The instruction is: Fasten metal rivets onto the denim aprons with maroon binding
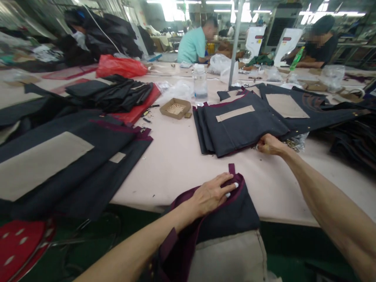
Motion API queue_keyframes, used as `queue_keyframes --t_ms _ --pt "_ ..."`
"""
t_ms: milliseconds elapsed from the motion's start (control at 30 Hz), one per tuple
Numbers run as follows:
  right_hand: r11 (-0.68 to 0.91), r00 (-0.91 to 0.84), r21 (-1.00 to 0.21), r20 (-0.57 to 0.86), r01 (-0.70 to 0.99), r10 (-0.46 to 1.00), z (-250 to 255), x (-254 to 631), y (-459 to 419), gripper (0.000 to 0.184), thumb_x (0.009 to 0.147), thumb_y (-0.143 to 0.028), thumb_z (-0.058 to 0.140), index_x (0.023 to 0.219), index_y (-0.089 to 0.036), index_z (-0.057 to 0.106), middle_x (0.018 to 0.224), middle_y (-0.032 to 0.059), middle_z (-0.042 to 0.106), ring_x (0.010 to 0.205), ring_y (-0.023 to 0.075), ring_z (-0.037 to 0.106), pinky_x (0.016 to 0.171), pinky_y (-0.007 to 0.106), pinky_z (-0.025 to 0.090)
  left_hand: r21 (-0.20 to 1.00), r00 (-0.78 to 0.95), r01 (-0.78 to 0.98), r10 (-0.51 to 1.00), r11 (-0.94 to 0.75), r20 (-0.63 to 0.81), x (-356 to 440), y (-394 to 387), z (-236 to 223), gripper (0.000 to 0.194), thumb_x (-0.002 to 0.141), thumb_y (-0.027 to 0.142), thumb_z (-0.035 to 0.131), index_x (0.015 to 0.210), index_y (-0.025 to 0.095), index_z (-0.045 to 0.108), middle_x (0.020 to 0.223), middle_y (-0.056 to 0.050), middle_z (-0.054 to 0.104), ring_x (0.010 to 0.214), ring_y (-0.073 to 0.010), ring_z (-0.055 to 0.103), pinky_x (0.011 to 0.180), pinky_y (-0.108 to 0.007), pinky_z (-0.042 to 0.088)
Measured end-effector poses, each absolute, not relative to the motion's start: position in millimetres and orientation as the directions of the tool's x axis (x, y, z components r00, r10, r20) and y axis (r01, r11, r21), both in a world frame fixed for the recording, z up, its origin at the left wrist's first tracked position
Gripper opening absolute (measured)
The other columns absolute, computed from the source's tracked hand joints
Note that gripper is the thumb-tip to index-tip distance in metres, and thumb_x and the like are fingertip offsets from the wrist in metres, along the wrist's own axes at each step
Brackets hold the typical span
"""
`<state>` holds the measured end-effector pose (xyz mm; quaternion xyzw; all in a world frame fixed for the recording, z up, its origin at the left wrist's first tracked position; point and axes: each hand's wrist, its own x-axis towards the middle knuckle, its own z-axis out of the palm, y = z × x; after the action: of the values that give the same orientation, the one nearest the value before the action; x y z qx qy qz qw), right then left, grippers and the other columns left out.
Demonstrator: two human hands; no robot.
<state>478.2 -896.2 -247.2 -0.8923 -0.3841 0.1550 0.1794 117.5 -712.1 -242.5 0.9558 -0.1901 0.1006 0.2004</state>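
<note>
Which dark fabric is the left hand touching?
The front-center piece: left hand rests on its purple trim; left stack and right stack lie apart.

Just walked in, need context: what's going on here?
A person's left hand is on a dark cloth piece with purple trim, which hangs over the near edge of the table. The right hand is at the near edge of a folded cloth pile, beside a clear bag of small metal parts; its grip is unclear. More dark cloth lies to the left.
</note>
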Motion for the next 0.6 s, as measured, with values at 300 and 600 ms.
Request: queue_keyframes --t_ms 300,600 --pt "-0.644 0.642 -0.357 -0.143 0.677 0.753 -242 460 -895 0.013 0.073 -0.023 0.058 0.066 -0.013 0.062 0.06 0.003 0.056 0.056 0.0138 0.048 0.053 0.026 0.03 0.258 0.891 -0.418 -0.337 -0.871 0.305 113 -715 -242 0.037 0.098 0.023 0.049 0.133 0.021 0.06 0.146 -0.013 0.049 0.137 -0.0248 0.045 0.116 -0.041 0.041" --pt "-0.524 0.559 -0.389 -0.029 0.757 0.829 -197 364 -898 0.014 0.086 -0.026 0.054 0.084 -0.016 0.063 0.07 0.0048 0.063 0.062 0.0168 0.055 0.058 0.026 0.034 0.247 0.886 -0.414 -0.326 -0.876 0.331 110 -714 -249 0.038 0.096 0.023 0.053 0.132 0.024 0.062 0.144 -0.011 0.05 0.134 -0.024 0.047 0.115 -0.04 0.04"
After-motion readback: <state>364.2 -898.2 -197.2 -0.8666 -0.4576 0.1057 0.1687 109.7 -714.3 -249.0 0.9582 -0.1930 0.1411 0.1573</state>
